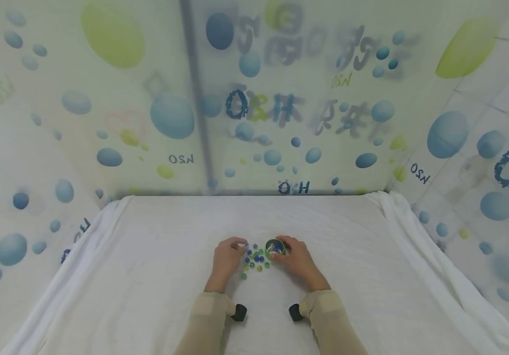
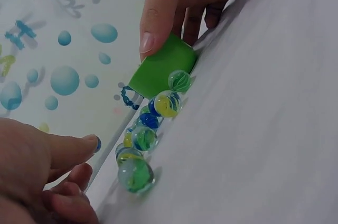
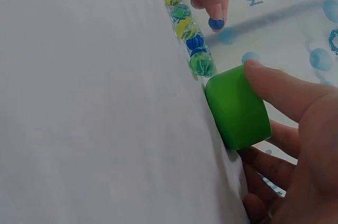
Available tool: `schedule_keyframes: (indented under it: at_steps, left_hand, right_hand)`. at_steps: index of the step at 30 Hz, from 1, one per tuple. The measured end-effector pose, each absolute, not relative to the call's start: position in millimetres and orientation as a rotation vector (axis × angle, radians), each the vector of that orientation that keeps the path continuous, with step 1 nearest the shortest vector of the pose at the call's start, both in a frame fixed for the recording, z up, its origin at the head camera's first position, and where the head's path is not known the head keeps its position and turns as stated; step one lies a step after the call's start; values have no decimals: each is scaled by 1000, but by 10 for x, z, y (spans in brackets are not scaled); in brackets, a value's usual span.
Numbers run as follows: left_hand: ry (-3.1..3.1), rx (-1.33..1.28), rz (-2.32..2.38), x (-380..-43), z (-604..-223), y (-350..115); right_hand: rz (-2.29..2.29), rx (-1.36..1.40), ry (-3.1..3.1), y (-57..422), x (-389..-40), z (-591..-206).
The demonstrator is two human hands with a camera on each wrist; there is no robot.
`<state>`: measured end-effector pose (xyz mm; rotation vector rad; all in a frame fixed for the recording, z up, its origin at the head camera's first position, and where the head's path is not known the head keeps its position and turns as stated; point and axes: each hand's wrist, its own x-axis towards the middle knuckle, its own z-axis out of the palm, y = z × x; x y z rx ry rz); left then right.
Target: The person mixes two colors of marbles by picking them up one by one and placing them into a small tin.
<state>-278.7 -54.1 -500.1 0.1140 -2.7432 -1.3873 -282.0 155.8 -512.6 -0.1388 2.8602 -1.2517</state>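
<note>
My left hand (image 1: 226, 258) pinches a blue marble (image 3: 216, 24) at the tips of thumb and finger, raised above the cloth. With thumb and fingers around its side, my right hand (image 1: 299, 259) holds a small green cup (image 3: 237, 110) upright on the cloth. Bits of blue show inside the cup in the head view. Between the hands lies a loose group of several glass marbles; a clear one with green swirls (image 2: 136, 175) is at its near end, and another green-swirled marble (image 3: 202, 64) lies close to the cup.
A white cloth (image 1: 170, 222) covers the table, bunched into folds (image 1: 400, 222) along the right side. Behind the table stands a pale wall (image 1: 139, 167) with blue and green dots and lettering. Dark wrist cameras (image 1: 239, 312) sit at both beige sleeves (image 1: 205, 320).
</note>
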Motion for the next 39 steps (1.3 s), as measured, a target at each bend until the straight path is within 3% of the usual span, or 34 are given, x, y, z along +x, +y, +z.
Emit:
schedule_keyframes:
  at_steps: [39]
  left_hand:
    - [-2547, 45, -1737, -2798, -4890, -371]
  right_hand:
    - [-1273, -107, 2831, 1526, -2762, -5056]
